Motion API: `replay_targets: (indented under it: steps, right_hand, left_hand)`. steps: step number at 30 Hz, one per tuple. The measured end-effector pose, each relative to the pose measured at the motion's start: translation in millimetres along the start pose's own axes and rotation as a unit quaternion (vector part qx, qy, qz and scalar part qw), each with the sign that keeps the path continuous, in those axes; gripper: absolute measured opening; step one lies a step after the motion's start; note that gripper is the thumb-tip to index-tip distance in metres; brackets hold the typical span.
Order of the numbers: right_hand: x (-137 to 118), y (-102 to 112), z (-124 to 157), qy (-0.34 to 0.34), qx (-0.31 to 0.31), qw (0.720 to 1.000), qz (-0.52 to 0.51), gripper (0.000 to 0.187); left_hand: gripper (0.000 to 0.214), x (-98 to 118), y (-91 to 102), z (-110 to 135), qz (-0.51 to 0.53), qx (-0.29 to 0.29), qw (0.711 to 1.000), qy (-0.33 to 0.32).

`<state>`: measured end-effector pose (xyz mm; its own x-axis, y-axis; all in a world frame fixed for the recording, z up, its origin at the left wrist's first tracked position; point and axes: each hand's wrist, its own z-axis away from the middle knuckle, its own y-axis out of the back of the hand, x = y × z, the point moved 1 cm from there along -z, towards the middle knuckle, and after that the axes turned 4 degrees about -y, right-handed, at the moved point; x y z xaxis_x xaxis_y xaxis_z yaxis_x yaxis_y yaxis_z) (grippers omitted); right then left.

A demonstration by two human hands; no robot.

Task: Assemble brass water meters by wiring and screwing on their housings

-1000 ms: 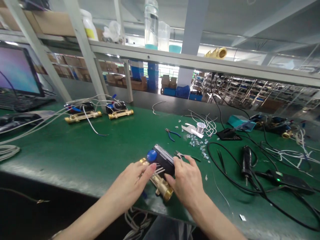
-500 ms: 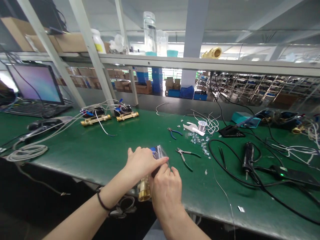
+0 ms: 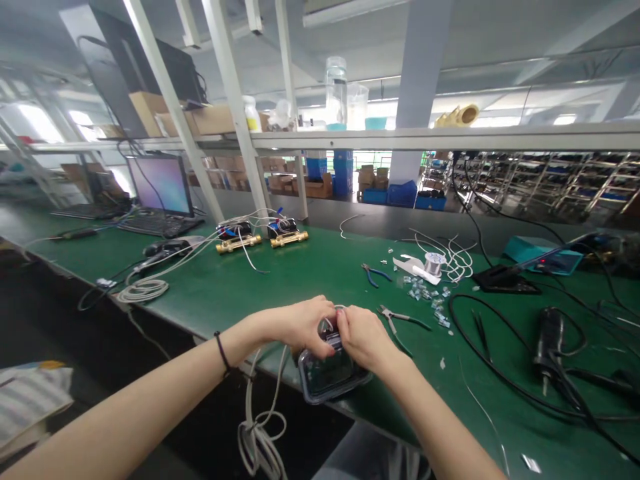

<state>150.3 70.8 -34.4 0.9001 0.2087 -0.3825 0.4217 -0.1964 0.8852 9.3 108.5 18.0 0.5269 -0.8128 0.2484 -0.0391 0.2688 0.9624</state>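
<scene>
Both my hands grip one device at the front edge of the green bench (image 3: pixel 310 273). It is a meter (image 3: pixel 330 377) with a clear-lidded black housing that faces me; its brass body is hidden now. My left hand (image 3: pixel 300 327) curls round its far left side. My right hand (image 3: pixel 365 337) pinches its top at the right, fingers closed. A grey cable bundle (image 3: pixel 257 437) hangs from under the meter, off the bench edge.
Pliers (image 3: pixel 400 317) lie just right of my hands, blue-handled cutters (image 3: pixel 374 273) further back. Small clips (image 3: pixel 425 293), a solder spool (image 3: pixel 435 265), black cables (image 3: pixel 500 360) and a soldering tool (image 3: pixel 547 340) fill the right. Two brass meters (image 3: pixel 260 237), a coiled cable (image 3: pixel 145 289) and a laptop (image 3: pixel 160 190) stand left.
The meter has been turned so its clear lid faces me and its brass end no longer shows. Both hands shifted with it. The view swung left and up.
</scene>
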Motion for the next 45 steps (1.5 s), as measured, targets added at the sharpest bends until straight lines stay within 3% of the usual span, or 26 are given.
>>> replay_targets:
  steps: [2,4,7,8,10,13,16,21,28,45]
  right_hand:
    - [-4.1,-4.4,-4.8,0.013,-0.019,1.0,0.0,0.038]
    - [-6.2,-6.1,-6.1,0.013,-0.025,1.0,0.002,0.04]
    - [-7.1,-7.3,-5.6,0.0,-0.023,1.0,0.01,0.046]
    - [-7.3,-7.9,-5.4,-0.004,-0.022,1.0,0.012,0.048]
    - [-8.1,-9.3,-5.3,-0.008,-0.021,1.0,0.016,0.05]
    - [-9.6,-11.5,-5.6,-0.014,-0.021,0.999,0.022,0.05]
    - [-10.0,-12.5,-5.6,-0.016,-0.023,0.999,0.027,0.05]
    - [-10.0,-11.4,-5.8,-0.018,-0.034,0.999,0.031,0.048]
    - [-13.7,-8.9,-16.9,-0.012,-0.052,0.998,0.036,0.039]
    - [-14.3,-9.3,-21.4,-0.006,-0.081,0.995,0.057,0.046]
  left_hand:
    - [0.027,-2.8,0.0,3.1,0.01,-0.003,1.0,-0.006]
    - [0.037,-4.5,-5.1,11.4,0.025,0.04,0.999,0.008]
    - [0.059,-3.2,-22.2,32.6,0.104,0.225,0.965,0.083]
    - [0.056,-1.7,-29.8,40.3,0.14,0.288,0.939,0.127]
    - [0.034,3.4,-45.5,52.0,0.184,0.342,0.895,0.219]
    - [0.042,13.8,-60.7,52.9,0.148,0.328,0.886,0.291]
    - [0.047,19.4,-64.5,37.7,0.078,0.307,0.896,0.312]
    - [0.044,15.2,-66.2,17.7,0.047,0.303,0.892,0.333]
    - [0.038,12.2,-67.2,14.5,0.019,0.301,0.886,0.353]
    - [0.034,4.3,-69.5,13.1,0.018,0.306,0.888,0.344]
